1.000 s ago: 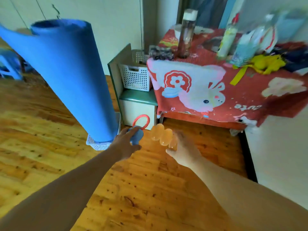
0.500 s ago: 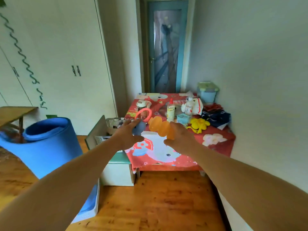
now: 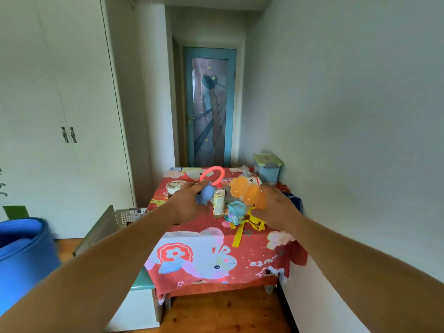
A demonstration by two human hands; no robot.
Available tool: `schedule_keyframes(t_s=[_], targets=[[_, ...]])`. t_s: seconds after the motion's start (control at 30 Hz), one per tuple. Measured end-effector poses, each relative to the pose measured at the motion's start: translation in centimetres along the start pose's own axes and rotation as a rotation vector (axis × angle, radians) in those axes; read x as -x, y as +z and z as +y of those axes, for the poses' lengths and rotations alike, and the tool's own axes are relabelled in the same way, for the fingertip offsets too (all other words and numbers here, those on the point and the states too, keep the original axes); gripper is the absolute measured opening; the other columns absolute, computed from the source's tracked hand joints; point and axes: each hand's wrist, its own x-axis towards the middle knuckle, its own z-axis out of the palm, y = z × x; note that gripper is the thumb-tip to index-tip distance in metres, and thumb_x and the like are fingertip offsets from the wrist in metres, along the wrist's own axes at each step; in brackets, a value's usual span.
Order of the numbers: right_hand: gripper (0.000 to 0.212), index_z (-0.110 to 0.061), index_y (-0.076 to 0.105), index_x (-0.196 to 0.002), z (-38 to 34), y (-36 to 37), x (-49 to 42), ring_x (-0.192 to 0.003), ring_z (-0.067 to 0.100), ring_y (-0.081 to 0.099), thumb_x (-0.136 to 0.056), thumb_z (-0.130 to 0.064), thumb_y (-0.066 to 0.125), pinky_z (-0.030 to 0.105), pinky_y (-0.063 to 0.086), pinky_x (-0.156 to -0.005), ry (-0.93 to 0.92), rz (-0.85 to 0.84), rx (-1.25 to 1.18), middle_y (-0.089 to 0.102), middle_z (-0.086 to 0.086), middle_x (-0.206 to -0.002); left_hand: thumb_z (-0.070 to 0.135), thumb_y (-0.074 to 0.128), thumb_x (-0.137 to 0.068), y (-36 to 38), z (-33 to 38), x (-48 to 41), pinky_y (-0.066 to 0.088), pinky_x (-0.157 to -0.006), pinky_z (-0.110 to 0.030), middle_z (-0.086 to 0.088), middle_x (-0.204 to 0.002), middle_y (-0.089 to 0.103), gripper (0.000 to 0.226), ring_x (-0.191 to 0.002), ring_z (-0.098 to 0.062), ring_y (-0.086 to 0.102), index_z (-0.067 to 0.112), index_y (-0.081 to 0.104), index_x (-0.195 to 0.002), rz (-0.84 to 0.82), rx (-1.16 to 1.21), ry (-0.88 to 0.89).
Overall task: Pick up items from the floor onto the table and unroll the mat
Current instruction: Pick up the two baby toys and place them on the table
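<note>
My left hand (image 3: 186, 201) grips a blue toy with a pink ring (image 3: 207, 191) and holds it above the table. My right hand (image 3: 274, 207) grips an orange lumpy toy (image 3: 248, 191) beside it, also over the table. The table (image 3: 189, 227) wears a red cartoon cloth and stands against the right wall. The rolled blue mat (image 3: 21, 251) stands upright at the far left, cut off by the frame edge.
On the table stand a bottle (image 3: 218, 203), a small teal box (image 3: 236, 211), a yellow strap (image 3: 240, 233), a white dish (image 3: 175, 185) and a lidded blue bin (image 3: 268, 168). A white basket (image 3: 126, 215) and a low cabinet (image 3: 141, 306) sit left of the table. Wooden floor (image 3: 223, 313) lies below.
The view has lifted from the floor toward the table. Both hands have risen with their toys and now hover over the tabletop. The mat has slid to the left edge.
</note>
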Motion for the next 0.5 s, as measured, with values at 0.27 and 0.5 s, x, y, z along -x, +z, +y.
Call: schedule_keyframes(t_s=[0.27, 0.5], targets=[[0.059, -0.019, 0.046, -0.125, 2.6, -2.6, -6.7, -0.109, 0.028, 0.051, -0.074, -0.035, 0.069, 0.035, 0.042, -0.087, 0.077, 0.077, 0.099, 0.052, 0.008, -0.124, 0.031, 0.071, -0.075, -1.3, -2.6, -8.3, 0.039, -0.100, -0.036, -0.006, -0.141, 0.035, 0.081, -0.119, -0.027, 0.043, 0.032, 0.026, -0.142, 0.009, 0.034, 0.001], [0.053, -0.019, 0.043, -0.126, 6.4, -1.9, -12.3, -0.105, 0.023, 0.051, -0.080, -0.032, 0.065, 0.030, 0.039, -0.082, 0.130, 0.043, 0.149, 0.051, 0.007, -0.125, 0.034, 0.068, -0.079, 1.5, -3.3, -15.5, 0.040, -0.097, -0.037, -0.007, -0.146, 0.031, 0.079, -0.122, -0.030, 0.041, 0.037, 0.020, -0.142, -0.053, 0.023, 0.003]])
